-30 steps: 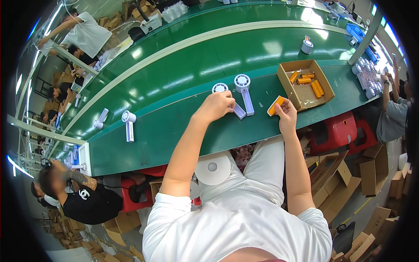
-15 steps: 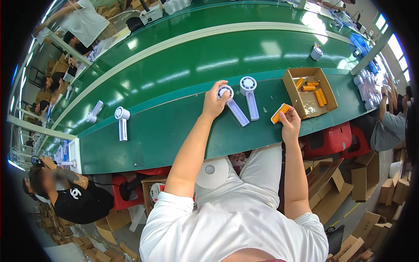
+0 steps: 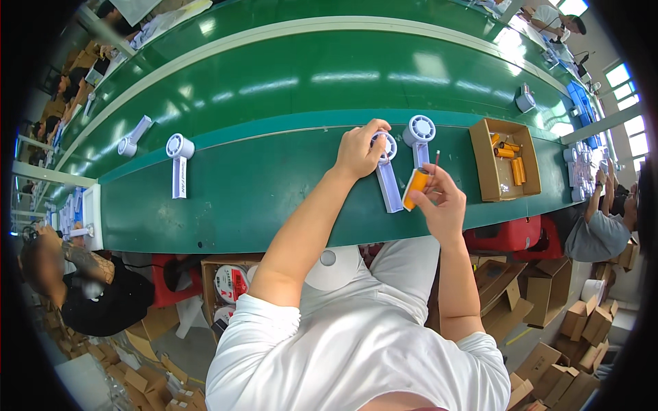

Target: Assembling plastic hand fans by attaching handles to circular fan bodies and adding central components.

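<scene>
My left hand [image 3: 362,151] is closed round the round head of a pale lavender handheld fan [image 3: 389,185], whose open, hollow handle points toward me on the green table. Between the thumb and fingers of my right hand [image 3: 444,203] is an orange cylindrical battery [image 3: 415,189] with a thin wire standing up from it. The battery is held tilted, just right of that fan's handle; whether they touch I cannot tell. Behind it lies a second fan [image 3: 421,130], its handle partly covered by the battery and my fingers.
An open cardboard box [image 3: 482,168] with several orange batteries stands to the right. Two more fans, one upright-lying [image 3: 179,168] and one slanted [image 3: 133,137], lie at the left. A further fan part [image 3: 526,101] sits on the far green surface. Co-workers sit at both sides.
My right hand has brought the battery left, from beside the box to the held fan's handle. The held fan's handle points more directly toward me. The whole view has shifted slightly.
</scene>
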Motion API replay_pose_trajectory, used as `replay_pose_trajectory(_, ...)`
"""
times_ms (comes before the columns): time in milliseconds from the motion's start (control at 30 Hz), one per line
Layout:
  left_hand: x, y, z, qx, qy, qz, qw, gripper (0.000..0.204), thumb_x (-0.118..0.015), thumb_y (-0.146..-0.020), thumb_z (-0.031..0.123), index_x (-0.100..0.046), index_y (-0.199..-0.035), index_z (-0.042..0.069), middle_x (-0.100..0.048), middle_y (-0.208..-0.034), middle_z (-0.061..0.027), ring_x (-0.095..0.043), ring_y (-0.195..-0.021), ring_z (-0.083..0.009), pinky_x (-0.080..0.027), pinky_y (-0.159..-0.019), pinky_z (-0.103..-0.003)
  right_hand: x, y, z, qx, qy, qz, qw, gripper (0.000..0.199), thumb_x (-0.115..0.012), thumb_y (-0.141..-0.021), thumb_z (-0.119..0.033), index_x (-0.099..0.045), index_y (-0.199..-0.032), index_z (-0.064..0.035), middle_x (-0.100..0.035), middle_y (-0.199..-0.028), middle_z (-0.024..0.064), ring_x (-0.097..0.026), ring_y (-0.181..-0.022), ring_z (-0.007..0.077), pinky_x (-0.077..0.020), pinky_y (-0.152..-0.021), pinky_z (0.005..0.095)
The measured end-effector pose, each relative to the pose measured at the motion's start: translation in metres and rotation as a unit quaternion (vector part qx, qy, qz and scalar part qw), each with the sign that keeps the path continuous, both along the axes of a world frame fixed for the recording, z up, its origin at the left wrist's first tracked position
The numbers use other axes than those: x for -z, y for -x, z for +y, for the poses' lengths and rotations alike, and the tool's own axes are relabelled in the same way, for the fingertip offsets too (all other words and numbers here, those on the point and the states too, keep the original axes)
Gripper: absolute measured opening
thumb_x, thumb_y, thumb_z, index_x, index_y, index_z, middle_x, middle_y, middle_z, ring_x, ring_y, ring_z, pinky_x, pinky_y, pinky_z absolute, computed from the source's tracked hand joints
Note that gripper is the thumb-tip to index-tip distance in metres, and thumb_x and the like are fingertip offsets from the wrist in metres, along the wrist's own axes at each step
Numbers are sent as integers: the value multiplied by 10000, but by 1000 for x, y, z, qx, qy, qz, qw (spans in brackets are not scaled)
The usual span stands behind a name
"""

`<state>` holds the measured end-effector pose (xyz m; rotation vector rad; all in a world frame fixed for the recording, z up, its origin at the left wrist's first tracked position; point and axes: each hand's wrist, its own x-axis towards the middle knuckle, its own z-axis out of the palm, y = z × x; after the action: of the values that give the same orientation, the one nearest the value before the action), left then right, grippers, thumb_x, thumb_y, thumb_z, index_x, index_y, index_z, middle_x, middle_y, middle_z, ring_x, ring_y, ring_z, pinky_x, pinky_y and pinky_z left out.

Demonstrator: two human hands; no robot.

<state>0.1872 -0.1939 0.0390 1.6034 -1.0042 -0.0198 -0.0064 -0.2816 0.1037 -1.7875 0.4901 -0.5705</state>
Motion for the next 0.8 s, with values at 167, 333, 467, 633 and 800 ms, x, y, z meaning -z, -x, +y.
replay_pose_trajectory(167,1,-2,-1,-4,-1,-19,1000,155,-559,-850,188,-618,-954,90,-681,-778,-125,-648,-697,-341,-502,-679,-423,4,-21,12,-51,160,57,984,492,-788,-758,-20,-614,-1218,10,-662,-893,57,-638,-734,102,-536,-679,235)
replay_pose_trajectory(333,2,-7,0,-2,-34,-49,998,158,-555,-825,190,-641,-901,81,-673,-734,-105,-632,-646,-298,-499,-634,-387,5,-22,16,-56,343,137,928,469,-766,-806,-151,-601,-1224,-18,-638,-821,91,-620,-648,173,-517,-636,291)
replay_pose_trajectory(467,5,-7,2,-14,-10,-57,998,123,-577,-810,207,-620,-878,114,-646,-674,-91,-604,-600,-322,-475,-618,-419,0,-25,29,-31,370,155,916,413,-728,-842,-193,-603,-1204,-35,-621,-799,96,-602,-653,220,-508,-633,327)
replay_pose_trajectory(633,5,-5,0,-15,-21,-61,998,121,-571,-812,211,-622,-873,119,-652,-680,-85,-605,-595,-315,-479,-616,-420,0,-27,37,-33,430,190,882,388,-698,-857,-197,-590,-1208,-71,-567,-744,93,-602,-711,278,-500,-647,374)
replay_pose_trajectory(800,4,-5,-1,-14,-12,-67,998,118,-566,-817,200,-626,-878,118,-661,-693,-89,-626,-604,-312,-493,-594,-418,-2,-29,29,-110,440,238,859,410,-669,-879,-233,-567,-1247,-82,-586,-783,101,-620,-721,285,-508,-630,386)
